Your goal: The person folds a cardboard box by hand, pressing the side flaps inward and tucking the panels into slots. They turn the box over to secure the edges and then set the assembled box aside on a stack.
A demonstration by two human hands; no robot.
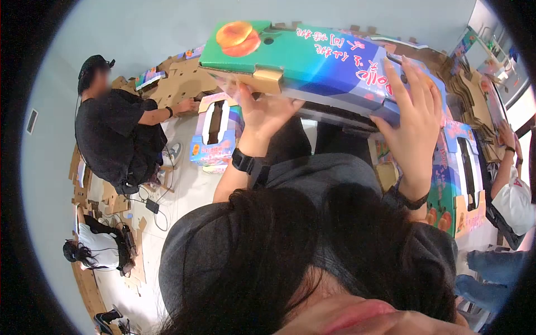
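Note:
A printed cardboard fruit box [329, 61], green to blue with a peach picture and white and red lettering, lies lengthwise in front of my body. My left hand [265, 114] is at its near lower edge, thumb up beside a bare brown cardboard tab [268, 81] and fingers reaching along under the box. At the right end, my right hand [412, 111] grips the box, fingers stretched over the printed top and thumb on the near side. The box hides some of the left fingertips. Dark wristbands are on both wrists.
Similar boxes with handle slots stand to the left [215, 131] and right [463, 178]. Flat cardboard sheets [187, 78] lie beyond on the left, with stacked cardboard [474, 103] at the right. A person in black [114, 123] works at left; others are lower left and far right.

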